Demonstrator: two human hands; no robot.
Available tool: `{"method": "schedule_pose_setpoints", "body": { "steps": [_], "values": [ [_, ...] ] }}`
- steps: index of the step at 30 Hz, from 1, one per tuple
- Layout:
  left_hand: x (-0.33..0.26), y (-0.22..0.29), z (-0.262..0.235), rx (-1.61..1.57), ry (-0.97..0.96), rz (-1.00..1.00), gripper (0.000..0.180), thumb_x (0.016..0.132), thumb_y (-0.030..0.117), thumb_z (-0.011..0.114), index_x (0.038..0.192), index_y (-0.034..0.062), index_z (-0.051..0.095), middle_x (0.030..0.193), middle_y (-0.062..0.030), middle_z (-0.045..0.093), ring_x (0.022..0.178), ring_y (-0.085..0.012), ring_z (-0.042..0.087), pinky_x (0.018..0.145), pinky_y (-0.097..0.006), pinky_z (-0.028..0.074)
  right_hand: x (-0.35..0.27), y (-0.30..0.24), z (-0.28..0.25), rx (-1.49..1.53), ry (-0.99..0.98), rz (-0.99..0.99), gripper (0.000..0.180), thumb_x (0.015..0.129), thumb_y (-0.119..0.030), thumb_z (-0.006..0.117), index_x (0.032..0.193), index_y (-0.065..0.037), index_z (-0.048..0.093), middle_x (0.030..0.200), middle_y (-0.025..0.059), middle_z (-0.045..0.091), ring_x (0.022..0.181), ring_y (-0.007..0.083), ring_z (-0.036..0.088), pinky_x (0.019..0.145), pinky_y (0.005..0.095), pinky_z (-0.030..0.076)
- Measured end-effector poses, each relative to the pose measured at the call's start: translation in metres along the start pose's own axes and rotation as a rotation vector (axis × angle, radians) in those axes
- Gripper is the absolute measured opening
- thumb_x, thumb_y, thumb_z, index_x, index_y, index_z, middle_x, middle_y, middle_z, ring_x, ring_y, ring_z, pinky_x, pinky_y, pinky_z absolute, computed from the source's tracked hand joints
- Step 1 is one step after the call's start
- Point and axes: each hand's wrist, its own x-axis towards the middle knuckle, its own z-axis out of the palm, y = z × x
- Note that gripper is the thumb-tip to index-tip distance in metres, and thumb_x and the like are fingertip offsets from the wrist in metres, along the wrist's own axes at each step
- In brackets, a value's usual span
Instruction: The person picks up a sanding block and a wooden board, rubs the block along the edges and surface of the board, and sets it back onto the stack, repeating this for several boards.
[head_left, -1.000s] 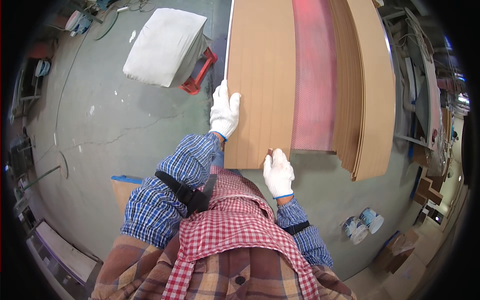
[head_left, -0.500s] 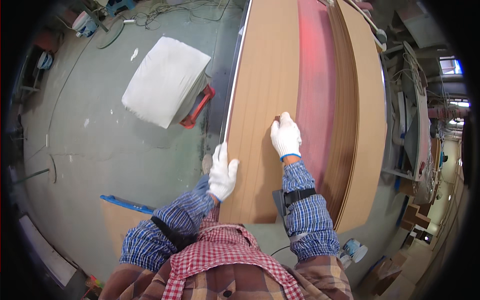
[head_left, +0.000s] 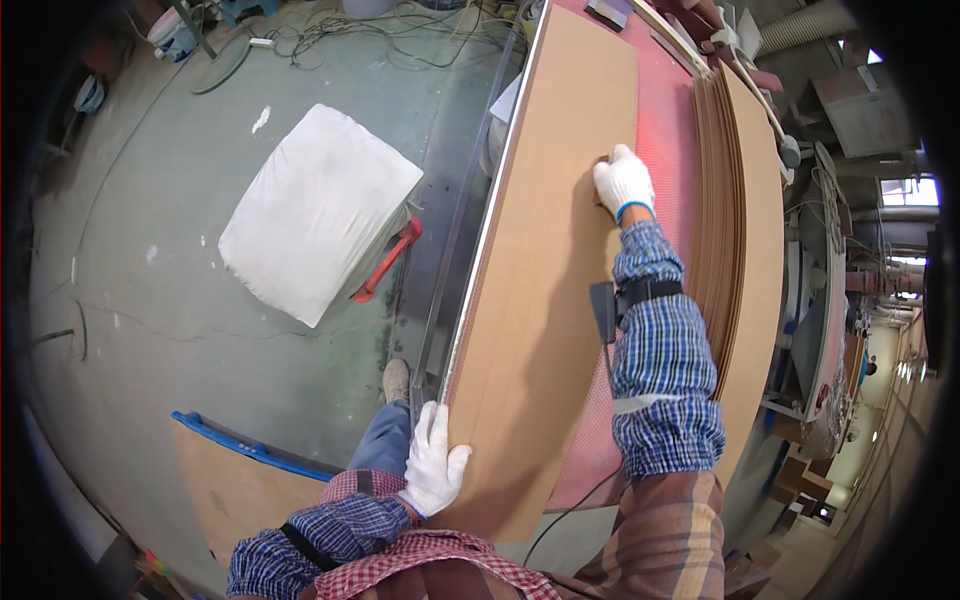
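Note:
A long light-brown board (head_left: 540,250) lies lengthwise before me on a worktable, over a red mesh surface (head_left: 665,110). My right hand (head_left: 624,182), in a white knit glove, is closed on the board toward its far part. A small brown block (head_left: 601,165) shows at its fingers, mostly hidden by the glove. My left hand (head_left: 434,464), gloved too, rests at the board's near left edge, its fingers stretched out and holding nothing.
Right of the mesh stands a stack of brown boards (head_left: 718,200). On the left floor is a white-covered block (head_left: 318,210) with a red frame part (head_left: 391,260) beside it. A blue-edged panel (head_left: 250,452) lies low left. Cables (head_left: 385,38) cross the far floor.
My right hand has slid away from me along the board with the brown block. My left hand sits lower in view, nearer my body. The whole view has shifted as I lean.

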Motion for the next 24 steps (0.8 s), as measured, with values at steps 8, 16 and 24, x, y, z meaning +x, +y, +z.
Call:
{"method": "schedule_pose_setpoints", "body": {
  "steps": [8,16,24],
  "values": [
    [0.004,-0.003,0.014,-0.077,0.027,0.039,0.069,0.091,0.024,0.060,0.147,-0.0041,0.029,0.143,-0.0341,0.034,0.130,-0.0491,0.037,0.109,-0.048,0.034,-0.029,0.025,0.001,0.047,0.110,-0.024,0.026,0.085,-0.025,0.055,0.097,-0.003,0.062,0.088,0.0218,0.068,0.085,0.0391,0.067,0.076,0.0463,0.052],
    [0.030,-0.013,0.012,-0.115,0.148,0.066,0.063,0.097,0.031,0.051,0.148,0.0003,0.029,0.143,-0.0340,0.034,0.131,-0.0480,0.037,0.108,-0.047,0.036,-0.338,0.027,0.008,0.340,-0.014,-0.085,0.018,0.089,-0.022,0.062,0.089,-0.005,0.055,0.080,0.0208,0.063,0.075,0.0419,0.063,0.066,0.0484,0.050],
    [0.051,-0.018,0.022,-0.053,0.201,0.117,0.060,0.098,0.035,0.047,0.147,0.0055,0.030,0.144,-0.0261,0.036,0.123,-0.0442,0.048,0.102,-0.045,0.042,-0.564,0.046,0.035,0.252,-0.154,0.116,0.017,0.091,-0.024,0.060,0.093,-0.007,0.057,0.083,0.0195,0.064,0.075,0.0409,0.064,0.065,0.0485,0.051]
  ]
}}
